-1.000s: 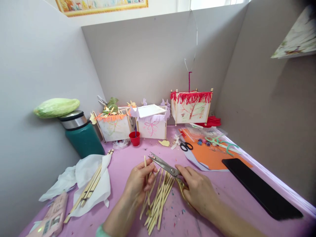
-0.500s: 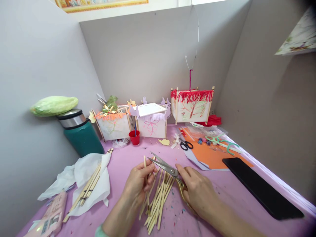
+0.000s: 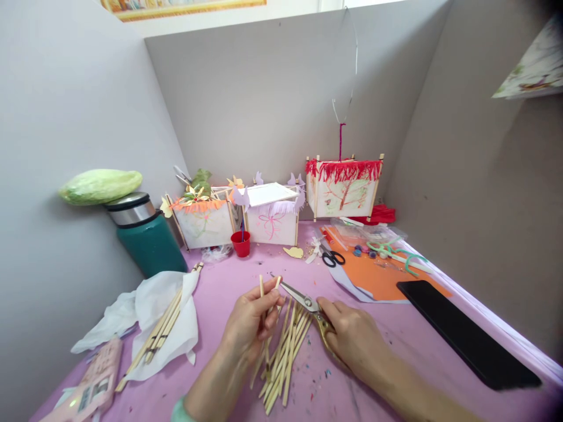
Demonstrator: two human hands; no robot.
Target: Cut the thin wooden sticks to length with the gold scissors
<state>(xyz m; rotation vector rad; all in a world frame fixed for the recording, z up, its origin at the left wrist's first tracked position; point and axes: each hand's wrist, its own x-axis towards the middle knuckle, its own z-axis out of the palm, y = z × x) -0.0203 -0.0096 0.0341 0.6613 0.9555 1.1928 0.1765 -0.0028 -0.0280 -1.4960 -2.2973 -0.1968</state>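
Two thin wooden sticks (image 3: 261, 285) stand up between the fingers of my left hand (image 3: 250, 316), which is closed around them. In my right hand (image 3: 354, 334) is a pair of scissors (image 3: 308, 303) with gold handles. The blades point left, and their tips are at the upper end of the right-hand stick; they look nearly closed. Below both hands lies a loose pile of wooden sticks (image 3: 285, 357) on the pink tablecloth (image 3: 215, 328). My left palm hides the middle of the held sticks.
Paper lanterns (image 3: 272, 223) stand at the back, with a red cup (image 3: 240, 243) before them. Left are a teal bottle (image 3: 152, 243), white tissue (image 3: 176, 334) with bundled sticks and a pink device (image 3: 94, 387). Black-handled scissors (image 3: 333, 258), orange paper (image 3: 391, 278) and a black slab (image 3: 466, 334) lie right.
The scissor blades have closed from a wide opening at the right-hand stick's top. My left hand keeps its hold on the sticks, and the view has shifted slightly.
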